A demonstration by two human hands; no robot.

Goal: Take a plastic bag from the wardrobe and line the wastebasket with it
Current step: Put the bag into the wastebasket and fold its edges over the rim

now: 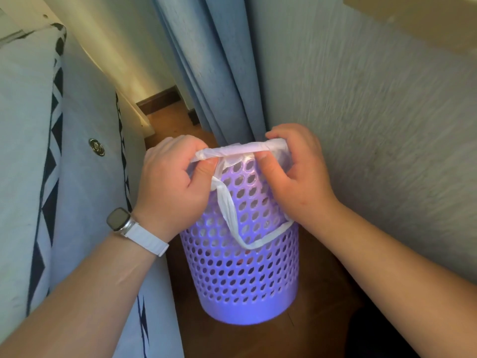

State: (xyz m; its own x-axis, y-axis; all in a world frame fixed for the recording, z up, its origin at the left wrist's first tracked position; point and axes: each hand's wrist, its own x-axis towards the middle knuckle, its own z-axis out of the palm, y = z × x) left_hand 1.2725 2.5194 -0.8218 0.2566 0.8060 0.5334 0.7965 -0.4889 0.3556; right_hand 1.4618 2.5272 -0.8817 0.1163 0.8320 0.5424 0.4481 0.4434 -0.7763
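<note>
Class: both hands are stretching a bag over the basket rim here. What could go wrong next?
1. The thin white plastic bag may tear where the left hand and right hand pull it taut.
2. Its loose handle loop hangs outside the purple perforated wastebasket and may snag.

Soft daylight, warm glow on far wall (134,60); motion blur at right; wide-angle bending at edges.

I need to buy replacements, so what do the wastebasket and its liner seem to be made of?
The wastebasket looks like moulded plastic, lilac, smooth and slightly glossy: its wall is pierced with even round holes above a solid base band. The plastic bag, gripped at the rim by the left hand and right hand, seems thin white film, translucent and crinkled.
</note>
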